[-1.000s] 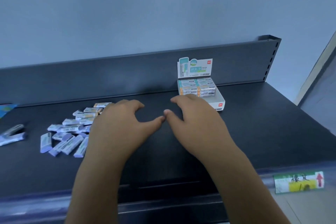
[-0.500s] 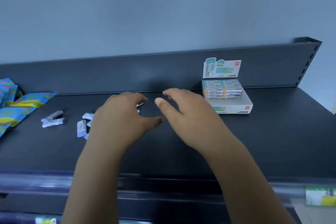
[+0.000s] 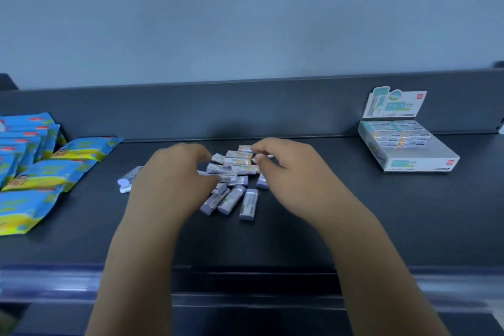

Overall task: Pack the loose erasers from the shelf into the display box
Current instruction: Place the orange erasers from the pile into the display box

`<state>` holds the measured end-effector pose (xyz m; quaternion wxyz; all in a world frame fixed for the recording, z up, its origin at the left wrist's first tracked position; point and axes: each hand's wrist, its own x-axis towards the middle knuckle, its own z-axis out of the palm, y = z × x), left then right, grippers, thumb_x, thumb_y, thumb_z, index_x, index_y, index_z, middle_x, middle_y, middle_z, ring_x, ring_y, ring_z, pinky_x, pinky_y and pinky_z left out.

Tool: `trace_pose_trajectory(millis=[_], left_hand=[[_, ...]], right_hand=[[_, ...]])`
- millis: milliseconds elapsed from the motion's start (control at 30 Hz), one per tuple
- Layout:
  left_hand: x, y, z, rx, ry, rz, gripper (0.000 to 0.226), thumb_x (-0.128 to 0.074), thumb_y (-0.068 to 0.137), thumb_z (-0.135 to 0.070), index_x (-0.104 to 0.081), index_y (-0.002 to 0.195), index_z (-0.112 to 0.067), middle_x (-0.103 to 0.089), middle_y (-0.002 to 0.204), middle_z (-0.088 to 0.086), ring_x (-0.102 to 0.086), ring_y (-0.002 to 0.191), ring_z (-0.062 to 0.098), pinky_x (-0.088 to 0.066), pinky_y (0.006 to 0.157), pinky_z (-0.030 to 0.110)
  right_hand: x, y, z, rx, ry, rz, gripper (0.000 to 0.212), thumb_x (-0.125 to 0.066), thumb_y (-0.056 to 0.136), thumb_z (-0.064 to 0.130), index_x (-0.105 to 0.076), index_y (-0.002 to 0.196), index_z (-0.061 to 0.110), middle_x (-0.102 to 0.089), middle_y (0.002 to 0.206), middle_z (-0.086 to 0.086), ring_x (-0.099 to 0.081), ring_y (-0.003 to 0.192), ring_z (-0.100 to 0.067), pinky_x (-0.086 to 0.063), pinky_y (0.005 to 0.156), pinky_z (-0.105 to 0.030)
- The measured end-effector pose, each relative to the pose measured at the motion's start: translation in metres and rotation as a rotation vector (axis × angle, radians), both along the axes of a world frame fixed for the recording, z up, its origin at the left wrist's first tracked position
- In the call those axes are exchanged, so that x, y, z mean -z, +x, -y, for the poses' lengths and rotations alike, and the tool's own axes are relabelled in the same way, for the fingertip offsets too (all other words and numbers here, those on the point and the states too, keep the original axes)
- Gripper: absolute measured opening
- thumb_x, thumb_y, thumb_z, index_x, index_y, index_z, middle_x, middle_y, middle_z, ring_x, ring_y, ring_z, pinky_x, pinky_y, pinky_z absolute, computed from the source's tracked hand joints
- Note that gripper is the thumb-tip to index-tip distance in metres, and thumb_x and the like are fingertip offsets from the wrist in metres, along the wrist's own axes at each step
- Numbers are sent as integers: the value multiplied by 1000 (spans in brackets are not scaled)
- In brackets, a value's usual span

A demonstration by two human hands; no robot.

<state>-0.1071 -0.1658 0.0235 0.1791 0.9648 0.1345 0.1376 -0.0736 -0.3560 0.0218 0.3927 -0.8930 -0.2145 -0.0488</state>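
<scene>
The dark shelf [image 3: 381, 226] carries a heap of loose erasers [image 3: 234, 194] at its centre. Two stray erasers [image 3: 128, 180] lie just at the heap's 9 o'clock, blue-and-yellow packets [image 3: 41, 172] at far 9 o'clock, and a partly filled display box [image 3: 425, 161] at 2 o'clock.

The shelf [image 3: 354, 226] is matt, the display box [image 3: 417, 165] glossy card, the erasers [image 3: 234, 169] paper-sleeved, the packets [image 3: 49, 174] shiny plastic

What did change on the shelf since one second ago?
Both hands moved left, from near the box to the loose erasers: the left hand touches the pile, and the right hand pinches one at the back. The box stayed in place.
</scene>
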Motion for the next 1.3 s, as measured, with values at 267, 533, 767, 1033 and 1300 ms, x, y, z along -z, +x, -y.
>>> trace_pose_trajectory(millis=[267, 533, 767, 1033, 1300], left_hand=[[14, 12, -38, 152, -21, -31, 28, -71, 85, -36, -68, 113, -34, -66, 118, -10, -59, 109, 17, -51, 91, 37], [-6, 46, -34, 374, 113, -10, 48, -52, 84, -3, -67, 121, -28, -64, 122, -1, -57, 115, 24, -51, 92, 42], [-10, 62, -11, 549, 201, -186, 52, -51, 87, 4, -65, 127, -25, -64, 125, 6, -61, 111, 28, -47, 79, 32], [12, 86, -13, 465, 171, -49, 14, -69, 87, -31, -67, 86, -17, -63, 81, 2, -63, 80, 29, -45, 64, 33], [17, 89, -8, 566, 76, -87, 22, -71, 82, -23, -70, 104, -22, -66, 101, 1, -64, 90, 25, -58, 80, 40]], right_hand=[[26, 19, -56, 132, -420, 4, 27, -48, 85, 7, -66, 103, 16, -61, 109, -3, -59, 102, -29, -54, 85, -45], [19, 26, -69, 209, -563, 31, 23, -60, 83, 13, -71, 104, 19, -59, 106, -3, -60, 96, -27, -56, 81, -42], [12, 21, -73, 268, -598, -85, 10, -66, 78, 30, -63, 78, 20, -56, 82, 2, -55, 82, -26, -49, 76, -35], [12, 11, -70, 533, -280, -92, 23, -64, 80, 24, -57, 101, 31, -61, 91, 10, -52, 87, -22, -40, 91, -40], [8, 10, -62, 653, 105, -186, 21, -66, 68, 17, -71, 86, 27, -71, 80, 6, -69, 75, -24, -60, 72, -39]])
